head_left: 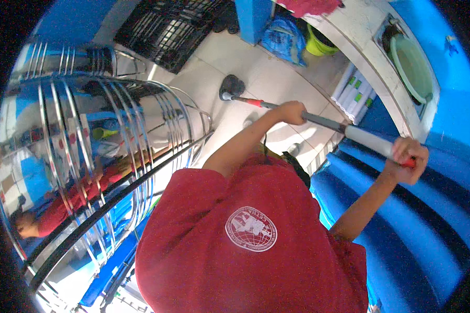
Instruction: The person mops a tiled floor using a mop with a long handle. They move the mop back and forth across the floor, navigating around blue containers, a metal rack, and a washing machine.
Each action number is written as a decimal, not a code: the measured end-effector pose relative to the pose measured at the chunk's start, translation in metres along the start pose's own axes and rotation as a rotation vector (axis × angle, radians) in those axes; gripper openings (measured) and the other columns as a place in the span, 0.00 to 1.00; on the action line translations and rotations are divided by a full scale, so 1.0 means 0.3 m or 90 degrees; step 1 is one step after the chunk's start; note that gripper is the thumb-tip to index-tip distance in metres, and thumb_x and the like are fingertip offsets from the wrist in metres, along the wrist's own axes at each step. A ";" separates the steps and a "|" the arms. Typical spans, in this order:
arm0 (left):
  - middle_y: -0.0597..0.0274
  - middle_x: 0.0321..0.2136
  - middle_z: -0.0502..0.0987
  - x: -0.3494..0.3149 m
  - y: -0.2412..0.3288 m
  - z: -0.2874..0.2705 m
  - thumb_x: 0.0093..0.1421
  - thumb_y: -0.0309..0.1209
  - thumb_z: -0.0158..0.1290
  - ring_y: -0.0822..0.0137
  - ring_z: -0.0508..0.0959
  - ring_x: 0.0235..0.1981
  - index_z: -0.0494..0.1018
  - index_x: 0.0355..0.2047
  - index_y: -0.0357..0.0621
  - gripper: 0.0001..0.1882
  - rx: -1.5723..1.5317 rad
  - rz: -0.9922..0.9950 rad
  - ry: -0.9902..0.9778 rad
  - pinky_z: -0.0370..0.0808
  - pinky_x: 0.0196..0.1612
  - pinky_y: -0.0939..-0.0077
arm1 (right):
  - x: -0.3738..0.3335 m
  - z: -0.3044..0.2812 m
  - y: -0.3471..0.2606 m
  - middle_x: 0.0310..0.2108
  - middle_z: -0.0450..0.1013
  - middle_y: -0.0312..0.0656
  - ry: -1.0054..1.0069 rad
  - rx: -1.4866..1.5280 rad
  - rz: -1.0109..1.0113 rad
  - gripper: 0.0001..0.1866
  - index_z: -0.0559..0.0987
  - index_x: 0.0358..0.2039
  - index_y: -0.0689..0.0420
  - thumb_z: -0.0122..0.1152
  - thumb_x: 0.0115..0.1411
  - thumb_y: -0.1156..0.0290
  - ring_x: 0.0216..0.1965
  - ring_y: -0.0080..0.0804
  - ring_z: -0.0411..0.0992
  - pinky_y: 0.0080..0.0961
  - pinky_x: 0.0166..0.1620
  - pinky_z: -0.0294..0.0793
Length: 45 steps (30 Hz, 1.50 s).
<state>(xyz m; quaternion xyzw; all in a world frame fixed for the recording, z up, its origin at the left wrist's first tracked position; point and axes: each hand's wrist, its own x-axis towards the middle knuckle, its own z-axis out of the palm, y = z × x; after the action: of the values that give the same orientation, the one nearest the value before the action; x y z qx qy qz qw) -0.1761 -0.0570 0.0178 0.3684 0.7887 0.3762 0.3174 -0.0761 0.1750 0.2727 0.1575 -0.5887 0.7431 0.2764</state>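
A long-handled mop [321,121] slants across in front of me, its grey and white pole marked with red bands. Its dark mop head [231,87] rests on the light tiled floor at the far end. My left hand [292,112] is wrapped round the grey middle of the pole. Farther right, my right hand [410,159] is closed about the white upper end, near its red tip. Both arms reach forward from my red shirt.
A shiny chrome rack [62,109] stands close on the left. Beyond it is a black plastic crate [164,34]. At the back sit a blue bag [281,41], a yellow-green bucket [318,44] and white rolls [352,96]. A green basin [411,68] lies in a counter at right.
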 end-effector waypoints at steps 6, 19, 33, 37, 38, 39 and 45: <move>0.48 0.20 0.76 -0.209 -0.313 -0.238 0.41 0.34 0.53 0.50 0.76 0.24 0.73 0.19 0.40 0.10 0.049 -0.121 0.149 0.72 0.32 0.58 | 0.060 0.313 0.318 0.12 0.62 0.41 -0.039 0.077 0.059 0.15 0.71 0.21 0.62 0.41 0.57 0.66 0.13 0.27 0.58 0.27 0.19 0.62; 0.50 0.31 0.75 -0.341 -0.514 -0.023 0.37 0.31 0.52 0.51 0.75 0.38 0.73 0.25 0.43 0.12 0.171 -0.321 0.212 0.71 0.42 0.61 | -0.244 0.238 0.413 0.09 0.62 0.39 -0.107 0.109 0.273 0.18 0.75 0.29 0.74 0.36 0.45 0.78 0.11 0.24 0.57 0.23 0.20 0.61; 0.53 0.20 0.76 0.169 0.026 0.390 0.41 0.39 0.55 0.54 0.77 0.25 0.75 0.24 0.46 0.12 0.199 -0.180 -0.204 0.73 0.29 0.59 | -0.409 -0.518 -0.041 0.14 0.68 0.43 0.020 -0.376 0.055 0.12 0.74 0.21 0.66 0.47 0.49 0.68 0.13 0.27 0.64 0.23 0.18 0.65; 0.49 0.17 0.75 0.357 0.346 0.619 0.41 0.39 0.53 0.50 0.75 0.21 0.75 0.21 0.43 0.12 0.022 0.019 -0.174 0.71 0.27 0.56 | -0.387 -0.745 -0.355 0.14 0.65 0.41 0.169 -0.238 0.075 0.09 0.70 0.21 0.65 0.52 0.48 0.71 0.12 0.26 0.61 0.24 0.17 0.62; 0.48 0.18 0.75 0.386 0.423 0.685 0.42 0.39 0.53 0.49 0.74 0.21 0.75 0.22 0.43 0.12 -0.016 0.078 -0.130 0.71 0.27 0.55 | -0.383 -0.782 -0.442 0.13 0.63 0.39 0.189 -0.194 0.084 0.09 0.69 0.21 0.64 0.52 0.49 0.71 0.11 0.25 0.59 0.23 0.16 0.60; 0.47 0.19 0.75 0.410 0.488 0.737 0.42 0.39 0.52 0.47 0.75 0.22 0.75 0.22 0.43 0.12 -0.020 0.124 -0.129 0.71 0.27 0.55 | -0.390 -0.803 -0.498 0.12 0.60 0.37 0.242 -0.358 -0.005 0.09 0.69 0.21 0.63 0.50 0.50 0.70 0.11 0.24 0.57 0.22 0.16 0.57; 0.43 0.23 0.76 0.497 0.727 0.863 0.44 0.41 0.52 0.45 0.76 0.27 0.75 0.21 0.37 0.16 0.033 0.212 -0.247 0.72 0.31 0.53 | -0.386 -0.890 -0.756 0.10 0.54 0.33 0.160 -0.243 -0.047 0.10 0.71 0.22 0.60 0.41 0.55 0.73 0.11 0.20 0.52 0.20 0.19 0.52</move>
<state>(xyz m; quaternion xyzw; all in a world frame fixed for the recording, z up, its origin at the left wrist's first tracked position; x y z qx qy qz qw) 0.0212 0.2553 0.0315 0.5663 0.6509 0.3253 0.3871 0.1758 0.4406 0.3179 0.0300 -0.6736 0.6215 0.3989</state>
